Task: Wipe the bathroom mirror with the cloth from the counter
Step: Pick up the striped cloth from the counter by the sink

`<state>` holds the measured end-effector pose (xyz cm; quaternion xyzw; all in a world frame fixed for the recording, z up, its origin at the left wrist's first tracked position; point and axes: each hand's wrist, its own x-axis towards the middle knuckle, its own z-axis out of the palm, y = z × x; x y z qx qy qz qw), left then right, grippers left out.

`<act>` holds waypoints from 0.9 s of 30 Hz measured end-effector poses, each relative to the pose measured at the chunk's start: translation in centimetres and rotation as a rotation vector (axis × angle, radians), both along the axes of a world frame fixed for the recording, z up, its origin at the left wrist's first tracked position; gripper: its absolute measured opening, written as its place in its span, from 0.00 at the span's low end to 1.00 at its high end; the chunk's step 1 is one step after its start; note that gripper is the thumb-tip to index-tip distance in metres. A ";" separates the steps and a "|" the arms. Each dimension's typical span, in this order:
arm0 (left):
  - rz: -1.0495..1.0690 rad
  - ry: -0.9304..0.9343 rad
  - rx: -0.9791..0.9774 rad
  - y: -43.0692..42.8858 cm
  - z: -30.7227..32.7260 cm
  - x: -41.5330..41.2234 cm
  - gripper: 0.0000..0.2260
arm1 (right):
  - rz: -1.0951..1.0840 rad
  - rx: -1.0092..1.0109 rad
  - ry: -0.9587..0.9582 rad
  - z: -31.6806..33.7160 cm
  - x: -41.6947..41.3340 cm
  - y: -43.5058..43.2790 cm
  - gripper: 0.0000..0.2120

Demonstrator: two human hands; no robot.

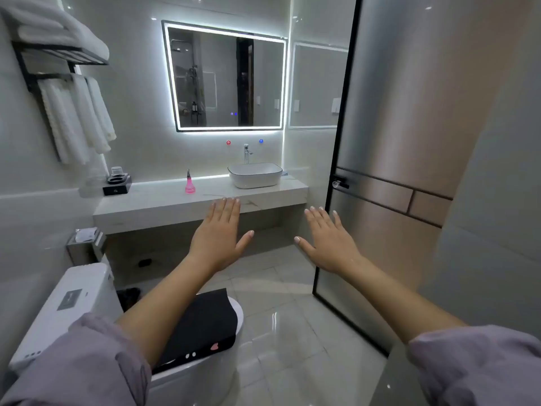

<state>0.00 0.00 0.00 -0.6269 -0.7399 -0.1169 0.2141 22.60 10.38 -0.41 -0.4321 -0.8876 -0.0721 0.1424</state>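
Both my hands are held out flat in front of me, palms down, fingers spread and holding nothing: my left hand (pixel 218 234) with its fingertips against the front edge of the white marble counter (pixel 164 206) as I see it, my right hand (pixel 329 240) well apart from it, nearer the black-framed frosted glass door (pixel 389 142).

The rectangular wall mirror with the glowing white light border (pixel 228 77) hangs high beyond my left hand, above the counter and out of reach from where I stand.

The cloth is hard to find. Beyond my hands, just past the right side of the white oval basin with the dark rim (pixel 254 174), a small bluish sliver (pixel 284 173) pokes out on the counter; it may be the cloth, but I cannot tell, as it is mostly hidden by the basin. Further left of my left hand stand a pink translucent plastic bottle (pixel 190 183) and a black tray with glasses (pixel 117 183).

If that sliver is the cloth, I expect it to be light, soft and limp, so it will sag and bunch once lifted. I would pinch it at the exposed edge with my right hand, draw it clear of the basin, then gather it into a flat pad in my palm so it presses evenly on the glass. The mirror itself is hard, smooth and breakable, so pressure should stay gentle.
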 end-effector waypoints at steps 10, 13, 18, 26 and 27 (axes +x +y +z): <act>0.006 0.077 -0.023 3.8 -0.3 -1.6 0.35 | 0.009 0.022 -0.018 -0.3 -1.3 3.6 0.34; 0.001 0.094 -0.027 6.0 -0.3 -3.0 0.34 | 0.005 0.032 0.003 -0.4 -2.6 5.5 0.35; -0.018 0.101 -0.012 11.3 -0.7 -6.5 0.34 | -0.015 0.034 0.016 -0.9 -5.6 10.0 0.35; -0.040 0.125 -0.034 22.2 -1.6 -14.3 0.34 | 0.001 -0.004 0.078 -1.5 -14.0 19.8 0.35; -0.050 0.127 -0.037 23.6 -1.5 -15.2 0.34 | 0.002 -0.007 0.094 -1.4 -15.1 21.1 0.35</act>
